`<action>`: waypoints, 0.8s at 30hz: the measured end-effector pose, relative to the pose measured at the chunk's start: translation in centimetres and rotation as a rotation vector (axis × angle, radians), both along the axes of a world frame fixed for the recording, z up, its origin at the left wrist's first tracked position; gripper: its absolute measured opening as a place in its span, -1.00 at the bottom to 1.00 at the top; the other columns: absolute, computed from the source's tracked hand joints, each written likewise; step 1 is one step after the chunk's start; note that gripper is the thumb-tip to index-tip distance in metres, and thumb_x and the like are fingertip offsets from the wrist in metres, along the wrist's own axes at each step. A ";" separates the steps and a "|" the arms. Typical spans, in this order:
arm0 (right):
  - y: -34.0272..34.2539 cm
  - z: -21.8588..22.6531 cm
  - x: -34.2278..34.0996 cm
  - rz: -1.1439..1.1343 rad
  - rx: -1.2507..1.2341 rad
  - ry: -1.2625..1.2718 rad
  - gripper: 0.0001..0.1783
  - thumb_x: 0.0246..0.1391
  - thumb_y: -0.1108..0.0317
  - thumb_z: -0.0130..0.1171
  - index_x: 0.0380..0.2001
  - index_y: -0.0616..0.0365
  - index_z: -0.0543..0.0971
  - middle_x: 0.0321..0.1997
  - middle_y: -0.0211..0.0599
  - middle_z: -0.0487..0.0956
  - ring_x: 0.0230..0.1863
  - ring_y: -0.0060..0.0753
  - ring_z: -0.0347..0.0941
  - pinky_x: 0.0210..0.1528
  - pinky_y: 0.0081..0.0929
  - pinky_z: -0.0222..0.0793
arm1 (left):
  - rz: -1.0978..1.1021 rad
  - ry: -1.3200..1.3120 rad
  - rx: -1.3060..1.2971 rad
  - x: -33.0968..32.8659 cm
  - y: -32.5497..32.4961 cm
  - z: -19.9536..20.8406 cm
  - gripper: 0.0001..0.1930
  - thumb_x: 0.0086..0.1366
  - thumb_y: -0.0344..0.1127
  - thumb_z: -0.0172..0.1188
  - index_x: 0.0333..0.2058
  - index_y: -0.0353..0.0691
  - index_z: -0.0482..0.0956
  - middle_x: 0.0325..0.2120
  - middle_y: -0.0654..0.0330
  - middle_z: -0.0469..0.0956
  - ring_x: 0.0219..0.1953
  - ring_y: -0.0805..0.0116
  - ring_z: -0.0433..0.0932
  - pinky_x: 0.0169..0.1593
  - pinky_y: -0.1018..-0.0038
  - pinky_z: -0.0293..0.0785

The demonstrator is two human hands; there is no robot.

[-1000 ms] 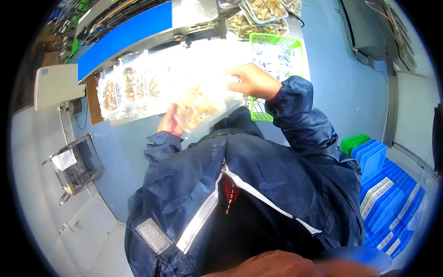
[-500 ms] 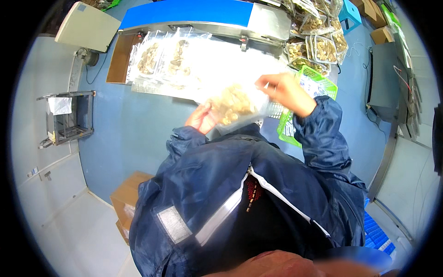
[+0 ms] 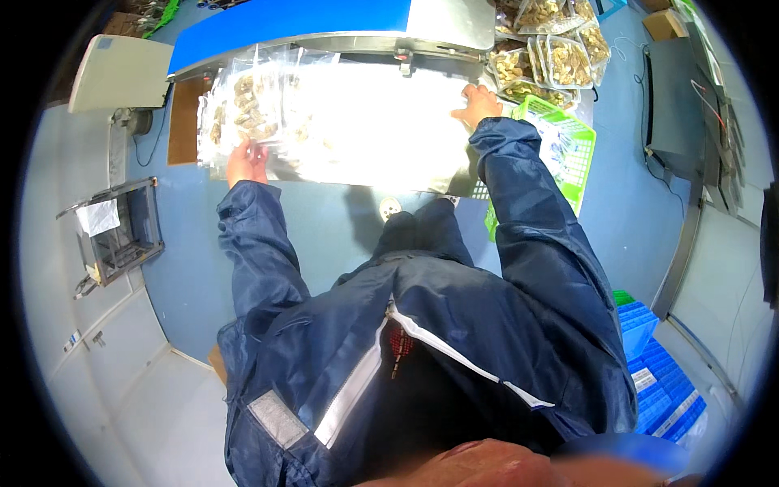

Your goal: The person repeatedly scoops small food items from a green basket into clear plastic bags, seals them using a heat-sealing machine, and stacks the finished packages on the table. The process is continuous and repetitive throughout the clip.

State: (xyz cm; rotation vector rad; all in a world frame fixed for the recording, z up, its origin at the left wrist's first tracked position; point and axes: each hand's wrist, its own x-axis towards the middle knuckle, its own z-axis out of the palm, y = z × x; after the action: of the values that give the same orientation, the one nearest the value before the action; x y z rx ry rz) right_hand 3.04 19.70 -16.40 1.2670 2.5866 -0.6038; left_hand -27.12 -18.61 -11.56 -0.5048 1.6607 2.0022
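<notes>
Clear plastic bags [image 3: 269, 99], glossy and creased, overlap just beyond the left grip [image 3: 247, 162], with lumpy brown-and-tan pieces [image 3: 246, 101] showing through them. That grip touches their near edge, half curled; whether it pinches one, I cannot tell. To its right, glare bleaches the worktop [image 3: 389, 130]. Farther right, the right grip [image 3: 479, 105] rests at the worktop's end, partly bent, its hold unclear. Just right of it stands a green basket [image 3: 586, 174] containing blue-and-white packets [image 3: 558, 140].
</notes>
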 end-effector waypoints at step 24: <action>-5.1 19.4 12.3 -0.230 -1.216 0.662 -0.78 0.09 0.35 0.24 -0.21 0.21 0.55 -0.40 -0.45 0.57 -0.42 -0.62 0.46 -0.33 -0.62 0.36 | -1.158 0.770 -0.048 19.4 17.9 12.3 -0.72 0.15 -0.30 0.31 -0.23 -0.34 0.52 -0.33 0.19 0.52 -0.22 0.37 0.46 -0.04 0.37 0.36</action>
State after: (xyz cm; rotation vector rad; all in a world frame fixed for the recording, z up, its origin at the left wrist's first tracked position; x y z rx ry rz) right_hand 15.36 14.61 2.99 0.9330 1.6624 -2.4274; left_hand -7.76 -0.70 0.77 1.1276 1.7226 1.2513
